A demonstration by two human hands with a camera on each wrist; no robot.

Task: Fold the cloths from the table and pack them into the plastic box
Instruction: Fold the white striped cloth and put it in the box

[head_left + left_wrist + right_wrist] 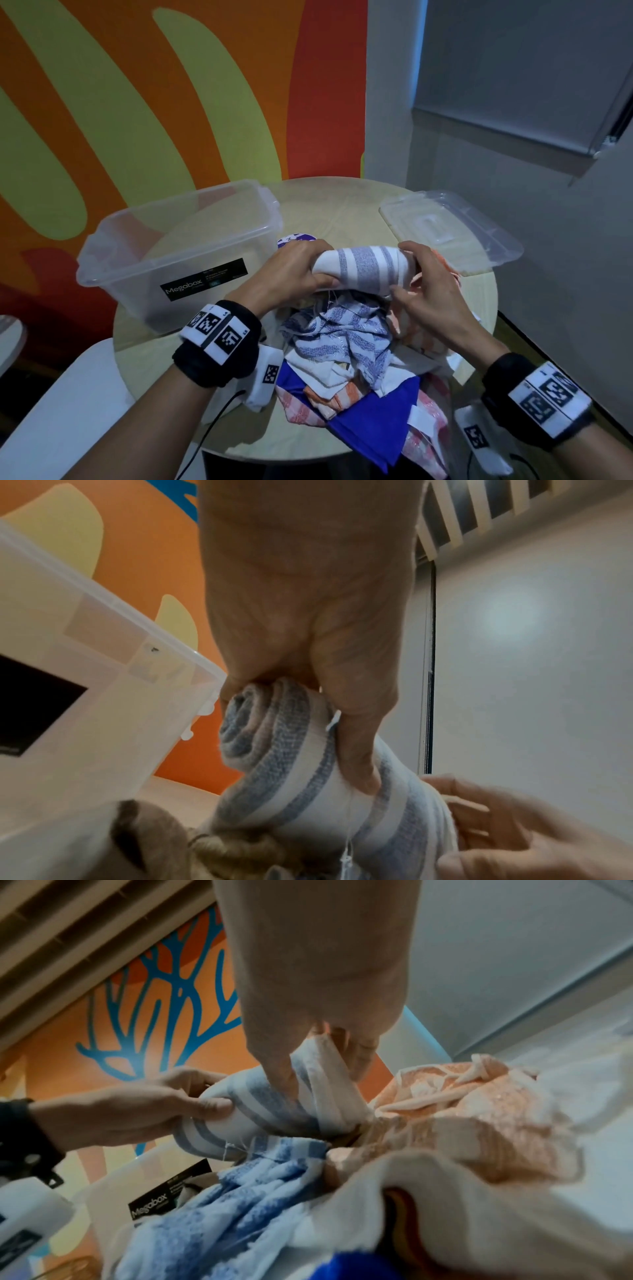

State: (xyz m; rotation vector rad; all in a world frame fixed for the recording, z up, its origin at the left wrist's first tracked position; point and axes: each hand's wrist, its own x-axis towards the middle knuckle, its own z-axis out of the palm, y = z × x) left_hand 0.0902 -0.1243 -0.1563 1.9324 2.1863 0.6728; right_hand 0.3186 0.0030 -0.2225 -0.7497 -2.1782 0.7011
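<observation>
A person holds a rolled grey-and-white striped cloth point(363, 270) above a round table point(479, 291), the roll lying crosswise just over a heap of loose cloths point(346, 342). The left hand point(294, 270) clasps the roll's left end, fingers curled over the top and thumb pressed along its side; the left wrist view shows the spiral of layers at that end. The right hand point(431, 291) closes on the opposite end, thumb and fingers pinching the white fabric there, though how firmly it grips is hard to judge from the blurred right wrist view. The clear plastic box point(178, 246), marked Megabox on a black label, stands open at about 10 o'clock from the roll, near the left hand but apart from it. Its transparent lid point(455, 229) lies flat at roughly 2 o'clock, at the table's far right edge. In the heap at 6 o'clock, a blue-and-white striped cloth point(342, 332) lies uppermost, a bright blue cloth point(370, 421) spreads toward the near edge, and peach-and-white cloths point(424, 329) bunch beneath the right hand.
</observation>
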